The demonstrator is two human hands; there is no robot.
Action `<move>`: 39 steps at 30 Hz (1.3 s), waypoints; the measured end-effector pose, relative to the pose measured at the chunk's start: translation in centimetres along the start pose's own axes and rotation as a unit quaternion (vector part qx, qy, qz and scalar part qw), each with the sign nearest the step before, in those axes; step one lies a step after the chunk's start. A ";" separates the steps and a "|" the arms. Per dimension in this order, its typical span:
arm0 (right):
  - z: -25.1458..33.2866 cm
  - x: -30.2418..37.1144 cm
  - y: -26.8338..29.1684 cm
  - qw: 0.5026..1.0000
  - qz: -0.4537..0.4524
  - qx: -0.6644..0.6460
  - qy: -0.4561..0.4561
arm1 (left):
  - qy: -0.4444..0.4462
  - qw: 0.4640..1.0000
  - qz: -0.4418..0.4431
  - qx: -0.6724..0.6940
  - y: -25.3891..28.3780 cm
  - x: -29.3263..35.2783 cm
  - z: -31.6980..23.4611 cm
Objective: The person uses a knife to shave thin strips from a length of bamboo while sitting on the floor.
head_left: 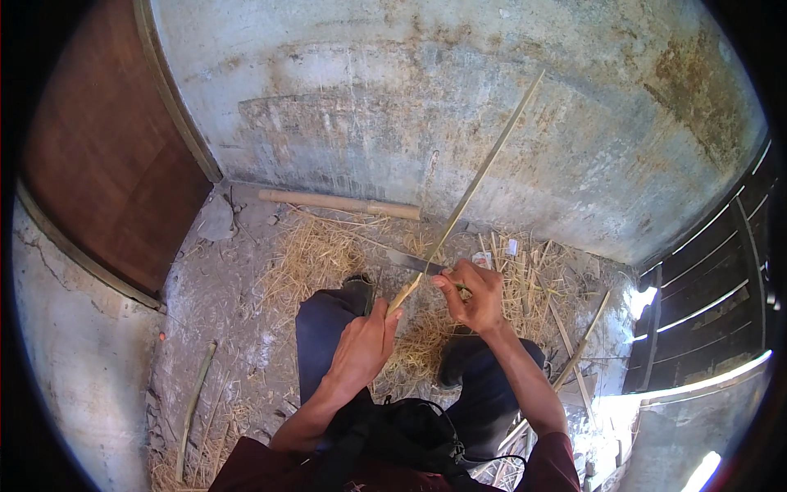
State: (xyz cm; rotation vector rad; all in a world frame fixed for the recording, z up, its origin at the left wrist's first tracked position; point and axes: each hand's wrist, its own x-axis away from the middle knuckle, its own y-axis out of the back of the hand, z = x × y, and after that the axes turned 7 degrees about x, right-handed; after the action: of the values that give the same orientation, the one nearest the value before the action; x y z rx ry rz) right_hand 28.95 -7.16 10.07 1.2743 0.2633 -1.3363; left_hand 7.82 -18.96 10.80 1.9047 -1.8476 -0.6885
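Note:
A long, thin bamboo strip [484, 174] slants up and away to the right, its near end in the closed fingers of my left hand [364, 343]. My right hand [475, 293] is closed round the handle of a knife [414, 262]; the handle itself is mostly hidden by the fingers. The dark blade points left and crosses the strip, touching or nearly touching it a little beyond my left hand. Pale, freshly cut wood shows on the strip between blade and left hand.
Shavings [316, 258] lie heaped on the dirt floor around my feet. A thick bamboo pole [340, 203] rests along the stained wall [352, 123]. Split bamboo lengths [584, 338] lie at right, a greenish stick [195, 402] at left. A brown door [115, 139] stands far left, dark slats [705, 287] right.

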 end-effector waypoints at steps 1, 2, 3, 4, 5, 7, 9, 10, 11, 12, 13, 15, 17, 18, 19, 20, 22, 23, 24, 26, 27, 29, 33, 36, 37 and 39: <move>0.0 -0.1 0.0 1.000 -0.008 0.003 0.010 | 0.000 1.000 0.000 0.001 0.0 0.1 0.0; 0.1 0.0 0.0 1.000 -0.007 0.003 0.010 | 0.003 1.000 0.006 0.001 0.1 0.2 0.0; 0.2 -0.1 0.1 1.000 -0.009 0.008 0.013 | 0.006 1.000 0.008 0.001 0.3 0.2 -0.1; 0.2 0.0 0.0 1.000 -0.011 0.013 0.012 | 0.006 1.000 0.008 0.000 0.3 0.2 0.0; 0.2 0.0 0.0 1.000 -0.011 0.012 0.012 | 0.004 1.000 0.005 -0.008 0.4 0.2 0.0; 0.1 0.0 -0.2 1.000 -0.011 0.015 0.017 | 0.001 1.000 0.002 -0.015 0.3 0.1 0.1; 0.0 -0.1 -0.2 0.999 -0.011 0.020 0.022 | 0.000 1.000 0.005 -0.014 0.4 0.1 0.3; -0.1 -0.1 -0.2 0.999 -0.012 0.025 0.025 | 0.000 1.000 0.005 -0.013 0.4 0.1 0.3; 0.0 -0.1 -0.2 0.999 -0.011 0.025 0.026 | 0.001 1.000 0.006 -0.013 0.5 0.1 0.4; 0.2 -0.1 -0.3 0.999 -0.015 0.026 0.025 | 0.002 1.000 0.008 -0.013 0.6 0.0 0.4; 0.3 -0.2 -0.3 0.999 -0.019 0.028 0.024 | 0.002 1.000 0.008 -0.012 0.6 0.0 0.4; 0.3 -0.2 -0.1 0.999 -0.014 0.034 0.024 | -0.007 1.000 0.004 -0.023 0.7 -0.1 0.5; 0.4 -0.3 -0.1 0.999 -0.010 0.040 0.026 | -0.005 1.000 0.002 -0.024 0.6 0.1 0.6; 0.5 -0.4 -0.1 0.998 -0.009 0.045 0.031 | -0.003 1.000 0.001 -0.025 0.6 0.1 0.6; 0.5 -0.3 0.0 0.998 -0.006 0.051 0.035 | -0.003 1.000 0.002 -0.023 0.5 0.1 0.6; 0.4 -0.2 0.0 0.998 -0.005 0.052 0.035 | -0.006 1.000 0.003 -0.020 0.5 0.1 0.6; 0.3 -0.1 0.0 0.998 -0.011 0.048 0.029 | -0.008 1.000 0.003 -0.017 0.5 0.1 0.6; 0.3 -0.1 0.0 0.998 -0.011 0.048 0.029 | -0.017 1.000 -0.005 -0.006 0.4 0.0 0.6; 0.2 -0.2 0.1 0.998 -0.017 0.055 0.037 | -0.025 1.000 -0.013 0.004 0.4 0.0 0.6; -1.2 -0.7 0.8 0.997 -0.023 0.062 0.045 | -0.014 1.000 0.001 -0.002 0.7 0.7 0.7; -3.2 -1.2 2.0 0.994 -0.056 0.071 -0.066 | -0.006 1.000 0.016 -0.007 0.8 1.2 0.8; -4.3 -1.6 2.6 0.977 -0.089 0.079 -0.177 | -0.011 1.000 0.020 -0.008 0.4 2.5 1.2; -4.4 -1.2 2.3 0.984 -0.084 0.096 -0.126 | -0.017 1.000 0.024 -0.005 0.5 3.0 2.0; -5.0 -1.5 2.5 0.987 -0.057 0.071 -0.134 | -0.018 1.000 0.021 -0.001 0.7 3.0 2.5; -5.0 -1.5 2.6 0.988 -0.042 0.040 -0.146 | -0.018 1.000 0.021 -0.002 0.9 3.0 2.5; -4.6 -1.7 2.8 0.987 -0.028 0.008 -0.159 | -0.022 0.999 0.022 -0.012 1.1 3.2 2.6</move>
State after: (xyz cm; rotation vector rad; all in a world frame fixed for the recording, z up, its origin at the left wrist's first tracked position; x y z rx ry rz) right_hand 32.93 -3.32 11.14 1.0540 0.0652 -1.5683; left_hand 5.45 -22.06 9.15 1.8430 -1.8933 -0.7403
